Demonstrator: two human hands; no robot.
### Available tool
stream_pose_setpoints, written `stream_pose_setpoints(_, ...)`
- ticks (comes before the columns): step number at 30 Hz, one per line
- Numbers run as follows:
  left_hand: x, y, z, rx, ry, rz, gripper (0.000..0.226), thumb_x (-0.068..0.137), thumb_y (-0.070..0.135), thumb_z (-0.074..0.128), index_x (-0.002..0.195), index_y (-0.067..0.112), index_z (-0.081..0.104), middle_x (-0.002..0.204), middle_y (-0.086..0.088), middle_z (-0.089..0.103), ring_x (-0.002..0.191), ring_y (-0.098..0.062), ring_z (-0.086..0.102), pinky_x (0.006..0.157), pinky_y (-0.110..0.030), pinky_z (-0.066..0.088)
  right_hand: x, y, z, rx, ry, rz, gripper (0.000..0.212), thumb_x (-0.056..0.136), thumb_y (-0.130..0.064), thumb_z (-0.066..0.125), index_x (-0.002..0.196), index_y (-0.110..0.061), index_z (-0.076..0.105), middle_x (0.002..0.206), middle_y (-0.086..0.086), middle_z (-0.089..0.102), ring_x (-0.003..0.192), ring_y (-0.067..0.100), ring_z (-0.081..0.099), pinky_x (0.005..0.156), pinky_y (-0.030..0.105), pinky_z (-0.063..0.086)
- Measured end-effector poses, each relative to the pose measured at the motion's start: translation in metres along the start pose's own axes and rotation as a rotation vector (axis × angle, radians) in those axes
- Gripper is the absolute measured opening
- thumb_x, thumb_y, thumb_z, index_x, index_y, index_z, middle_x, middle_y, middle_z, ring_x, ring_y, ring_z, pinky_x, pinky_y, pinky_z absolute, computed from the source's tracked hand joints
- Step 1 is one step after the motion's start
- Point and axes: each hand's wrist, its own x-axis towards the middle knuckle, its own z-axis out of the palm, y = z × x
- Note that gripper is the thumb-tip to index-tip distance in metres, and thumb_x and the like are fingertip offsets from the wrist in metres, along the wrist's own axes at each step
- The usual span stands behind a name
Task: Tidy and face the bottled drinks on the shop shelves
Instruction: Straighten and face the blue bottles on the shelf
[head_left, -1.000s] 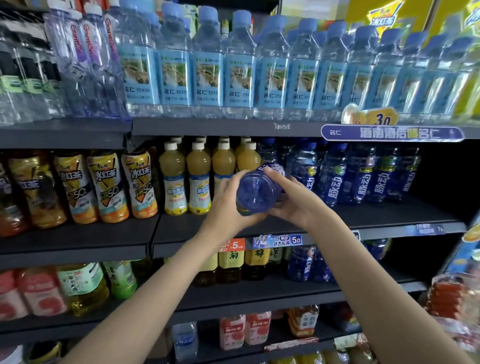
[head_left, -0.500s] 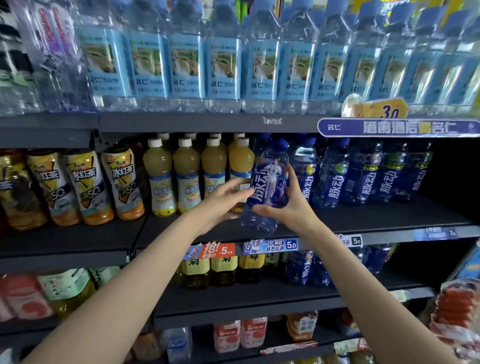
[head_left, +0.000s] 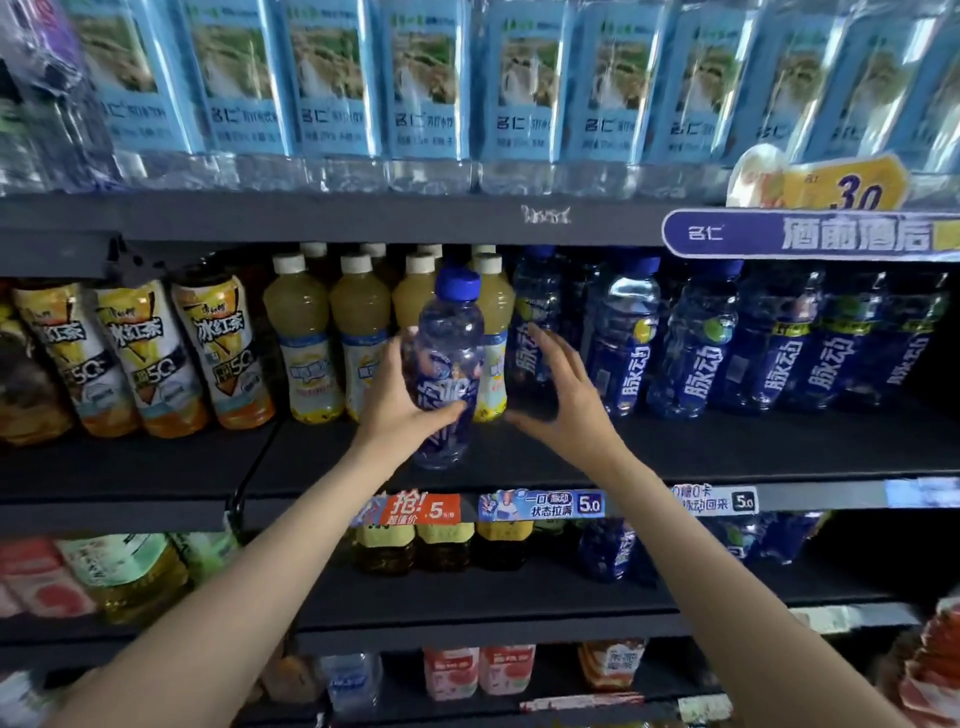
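Observation:
My left hand (head_left: 397, 402) grips a blue sports-drink bottle (head_left: 448, 364) with a blue cap, upright, just above the front of the dark middle shelf (head_left: 675, 457). Its label faces partly sideways. My right hand (head_left: 563, 395) hovers just right of it, fingers spread, holding nothing, in front of another blue bottle (head_left: 535, 322). A row of matching blue bottles (head_left: 701, 343) stands to the right. Yellow juice bottles with white caps (head_left: 358, 332) stand behind and left of the held bottle.
Iced-tea bottles (head_left: 218, 348) fill the left of the middle shelf. Water bottles with pale blue labels (head_left: 431, 88) line the shelf above. Price tags (head_left: 540, 504) run along the shelf edge. Lower shelves hold tea, blue and pink drinks.
The blue bottle went from lying bottom-towards-me in both hands to upright. My right hand has let go of it and opened; my left hand alone holds it, shifted left.

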Motion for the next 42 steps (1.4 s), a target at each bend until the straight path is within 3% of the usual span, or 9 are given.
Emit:
stream_pose_setpoints(4, 0.008, -0.010, -0.001, 0.020, 0.078, -0.016, 0.072, 0.074, 0.015, 0.077, 0.131, 0.013, 0.032, 0.121, 0.000, 0.045, 0.119, -0.016, 0.043, 0.077, -0.001, 0.027, 0.034, 0.020, 0.003, -0.054, 0.108, 0.227, 0.096, 0.079, -0.020, 0.075, 0.150, -0.008, 0.010, 0.152, 0.013, 0.023, 0.140, 0.028, 0.027, 0.110, 0.036, 0.028)
stream_pose_setpoints(7, 0.015, -0.012, 0.000, 0.143, 0.042, 0.036, 0.084, 0.074, 0.022, 0.078, 0.138, 0.007, 0.026, 0.131, -0.007, 0.039, 0.125, -0.019, 0.037, 0.084, -0.006, 0.021, 0.061, 0.028, 0.013, -0.028, 0.142, 0.340, 0.099, 0.081, -0.018, 0.074, 0.150, -0.005, 0.004, 0.151, 0.017, 0.022, 0.140, 0.031, 0.023, 0.110, 0.034, 0.024)
stream_pose_setpoints(11, 0.012, -0.016, 0.001, 0.109, 0.043, 0.058, 0.081, 0.074, 0.018, 0.078, 0.137, 0.006, 0.028, 0.118, 0.002, 0.036, 0.111, -0.008, 0.038, 0.074, 0.009, 0.023, 0.089, 0.045, 0.024, 0.018, 0.218, 0.476, 0.097, 0.079, -0.015, 0.075, 0.149, -0.003, 0.008, 0.142, 0.024, 0.038, 0.131, 0.037, 0.038, 0.102, 0.041, 0.035)
stream_pose_setpoints(20, 0.011, -0.020, 0.001, 0.123, 0.017, 0.076, 0.085, 0.076, 0.024, 0.076, 0.141, 0.012, 0.023, 0.127, -0.004, 0.039, 0.118, -0.011, 0.037, 0.089, -0.012, 0.027, 0.088, 0.057, 0.035, -0.019, 0.290, 0.548, 0.060, 0.082, -0.017, 0.073, 0.126, 0.006, 0.040, 0.118, 0.025, 0.057, 0.108, 0.038, 0.055, 0.073, 0.034, 0.040)
stream_pose_setpoints(25, 0.019, -0.023, -0.009, 0.118, -0.075, 0.077, 0.083, 0.077, 0.021, 0.075, 0.141, 0.013, 0.022, 0.126, 0.006, 0.037, 0.114, -0.002, 0.034, 0.083, -0.004, 0.024, 0.058, 0.037, 0.030, -0.048, 0.357, 0.526, 0.044, 0.081, -0.016, 0.073, 0.109, 0.002, 0.044, 0.110, 0.024, 0.058, 0.103, 0.036, 0.054, 0.072, 0.037, 0.038)
stream_pose_setpoints(30, 0.013, -0.026, -0.013, 0.111, -0.067, 0.134, 0.059, 0.081, 0.015, 0.070, 0.125, 0.020, 0.030, 0.117, 0.010, 0.035, 0.111, -0.004, 0.037, 0.076, 0.008, 0.024, 0.020, 0.020, 0.017, -0.051, 0.326, 0.484, 0.068, 0.074, -0.020, 0.080, 0.125, 0.001, 0.040, 0.117, 0.019, 0.057, 0.110, 0.035, 0.054, 0.082, 0.039, 0.043)
stream_pose_setpoints(33, 0.001, -0.032, -0.003, 0.116, 0.016, 0.155, 0.060, 0.083, 0.014, 0.069, 0.131, 0.009, 0.034, 0.127, -0.006, 0.043, 0.119, -0.012, 0.040, 0.088, 0.002, 0.026, 0.018, 0.006, 0.008, 0.018, 0.262, 0.524, 0.097, 0.069, -0.027, 0.084, 0.142, -0.005, 0.024, 0.141, 0.016, 0.041, 0.130, 0.031, 0.041, 0.102, 0.043, 0.040)
stream_pose_setpoints(37, -0.030, -0.037, 0.002, 0.158, 0.114, 0.065, 0.073, 0.086, 0.016, 0.064, 0.145, 0.009, 0.022, 0.144, -0.010, 0.034, 0.127, -0.017, 0.040, 0.099, -0.023, 0.035, 0.021, -0.006, 0.003, -0.018, 0.211, 0.587, 0.080, 0.071, -0.036, 0.081, 0.128, -0.003, 0.037, 0.130, 0.017, 0.051, 0.120, 0.035, 0.049, 0.088, 0.042, 0.044)
stream_pose_setpoints(42, -0.054, -0.027, -0.018, 0.033, -0.022, 0.182, 0.062, 0.086, 0.011, 0.064, 0.139, 0.015, 0.033, 0.122, 0.000, 0.049, 0.107, -0.006, 0.051, 0.088, -0.015, 0.041, -0.006, -0.020, -0.010, -0.030, 0.190, 0.527, 0.081, 0.066, -0.037, 0.084, 0.128, -0.008, 0.042, 0.123, 0.007, 0.058, 0.109, 0.028, 0.057, 0.082, 0.038, 0.048)
